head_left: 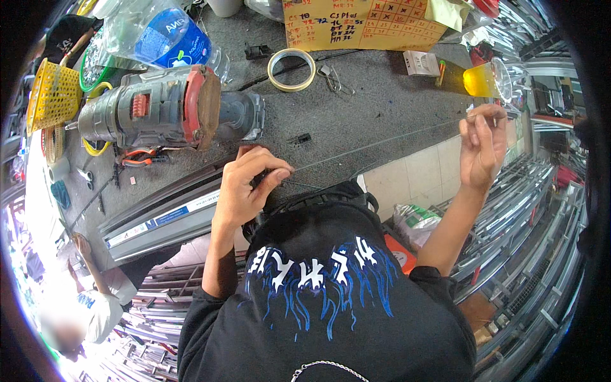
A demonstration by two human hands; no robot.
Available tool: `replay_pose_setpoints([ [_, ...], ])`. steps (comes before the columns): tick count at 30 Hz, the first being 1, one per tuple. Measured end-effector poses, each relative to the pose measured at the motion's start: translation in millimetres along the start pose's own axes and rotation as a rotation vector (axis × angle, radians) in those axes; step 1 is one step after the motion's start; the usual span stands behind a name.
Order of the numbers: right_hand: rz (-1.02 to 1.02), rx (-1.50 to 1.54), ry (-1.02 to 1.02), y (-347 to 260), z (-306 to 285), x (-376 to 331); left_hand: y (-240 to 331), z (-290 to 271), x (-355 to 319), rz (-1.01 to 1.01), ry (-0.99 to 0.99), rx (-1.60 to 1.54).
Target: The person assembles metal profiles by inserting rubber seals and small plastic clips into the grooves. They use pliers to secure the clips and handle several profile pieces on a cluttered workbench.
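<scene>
A thin greenish thread stretches nearly straight between my two hands, above the edge of the grey worktable. At its left end, my left hand is closed, thumb against forefinger, pinching it close to the table edge. Raised further to the right, my right hand holds the other end between thumb and fingertips, with the remaining fingers curled. A loose length of the same thread hangs below the left hand near my lap. Just beyond the right hand lies a clear cup with yellow in it.
A grey-and-red power tool lies left, beside orange-handled pliers. A tape roll, small box, blue-labelled bottle and marked yellow cardboard are at the back. Metal profiles line the near-left edge; another person is far left.
</scene>
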State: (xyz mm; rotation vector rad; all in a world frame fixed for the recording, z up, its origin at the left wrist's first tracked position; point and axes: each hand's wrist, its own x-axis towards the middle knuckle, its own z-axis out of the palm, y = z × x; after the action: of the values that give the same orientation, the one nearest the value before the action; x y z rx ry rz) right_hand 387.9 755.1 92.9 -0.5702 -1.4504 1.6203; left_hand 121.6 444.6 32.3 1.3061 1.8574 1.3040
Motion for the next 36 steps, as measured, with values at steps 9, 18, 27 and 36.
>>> replay_pose_setpoints([
  [9,0.082,-0.470,0.166,73,-17,18,-6,7,-12,-0.352,0.002,-0.211],
  [18,-0.016,-0.621,-0.694,86,122,-37,0,27,-16,-0.248,0.240,-0.192],
  [27,0.823,0.042,-0.976,128,155,-69,11,17,-29,-0.152,0.141,0.044],
  [36,0.855,0.119,-0.975,119,155,-71,14,18,-40,-0.234,0.192,-0.122],
])
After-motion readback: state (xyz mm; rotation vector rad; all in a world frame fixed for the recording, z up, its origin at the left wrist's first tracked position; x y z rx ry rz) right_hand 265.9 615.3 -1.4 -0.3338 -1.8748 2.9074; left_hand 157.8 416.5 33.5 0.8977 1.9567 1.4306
